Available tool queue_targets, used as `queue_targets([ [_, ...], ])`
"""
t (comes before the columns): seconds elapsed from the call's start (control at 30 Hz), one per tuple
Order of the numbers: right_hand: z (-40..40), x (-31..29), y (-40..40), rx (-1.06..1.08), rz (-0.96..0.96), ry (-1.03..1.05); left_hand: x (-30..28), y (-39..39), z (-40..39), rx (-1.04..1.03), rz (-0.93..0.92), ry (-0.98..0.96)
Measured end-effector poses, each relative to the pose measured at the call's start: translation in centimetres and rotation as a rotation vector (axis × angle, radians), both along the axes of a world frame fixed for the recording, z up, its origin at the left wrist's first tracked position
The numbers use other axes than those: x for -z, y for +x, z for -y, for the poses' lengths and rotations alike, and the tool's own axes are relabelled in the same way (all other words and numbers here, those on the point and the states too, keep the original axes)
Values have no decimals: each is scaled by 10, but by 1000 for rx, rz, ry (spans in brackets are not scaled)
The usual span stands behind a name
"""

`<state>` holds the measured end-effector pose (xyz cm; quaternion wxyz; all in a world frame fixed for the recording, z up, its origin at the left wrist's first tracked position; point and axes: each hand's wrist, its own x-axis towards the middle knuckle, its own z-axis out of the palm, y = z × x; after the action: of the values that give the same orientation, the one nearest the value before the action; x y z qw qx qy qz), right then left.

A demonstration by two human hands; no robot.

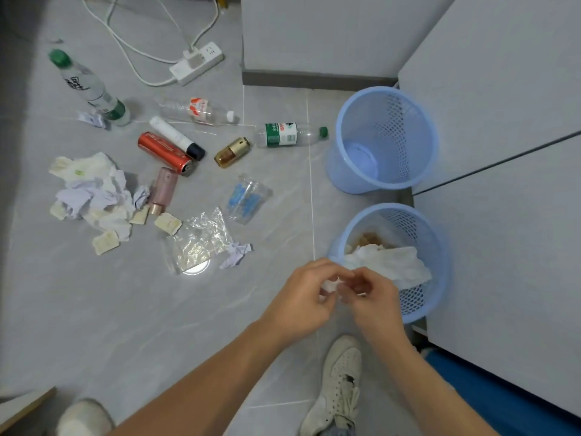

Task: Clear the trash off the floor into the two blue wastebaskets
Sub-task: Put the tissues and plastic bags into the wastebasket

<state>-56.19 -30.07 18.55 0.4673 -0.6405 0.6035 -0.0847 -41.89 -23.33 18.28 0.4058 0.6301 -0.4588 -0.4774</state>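
Note:
Two blue wastebaskets stand at the right. The far wastebasket point(386, 99) is empty; the near wastebasket point(440, 269) holds white tissue and brown scraps. My left hand point(301, 297) and my right hand point(374, 294) meet just left of the near basket's rim, both pinching a small white scrap point(331, 284). On the floor lie a red can point(163, 151), a green-label bottle point(287, 134), a gold bottle point(232, 152), a pink bottle point(163, 189), a tissue pile point(91, 190), clear plastic wrap point(201, 240) and a crumpled paper ball point(235, 253).
A white power strip point(196, 62) with cables lies at the back. A tall green-capped bottle point(88, 86), a clear bottle point(198, 111), a white tube point(176, 137) and a plastic cup point(248, 198) are scattered. Grey cabinets point(503, 121) flank the baskets. My shoe point(339, 385) is below my hands.

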Motion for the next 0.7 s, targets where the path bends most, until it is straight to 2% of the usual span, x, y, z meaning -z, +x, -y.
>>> queue_targets([
  [0.17, 37, -9, -36, 87, -63, -143, -12, -10, 23, 8, 43, -53],
  [0.3, 72, -17, -69, 220, -188, -277, -14, -11, 33, 49, 189, -25],
  [0.4, 88, -21, -76, 71, -372, -139, -8, 1, 25, 22, 295, 41],
  [0.47, 88, -23, -68, -78, -462, -164, -3, 13, 12, 9, 358, 91],
  [0.63, 42, -19, 5, -250, -256, -508, 22, 53, -39, -121, 420, 229],
  [0.7, 13, -2, 43, -340, -181, -487, 40, 73, -67, -171, 446, 296],
])
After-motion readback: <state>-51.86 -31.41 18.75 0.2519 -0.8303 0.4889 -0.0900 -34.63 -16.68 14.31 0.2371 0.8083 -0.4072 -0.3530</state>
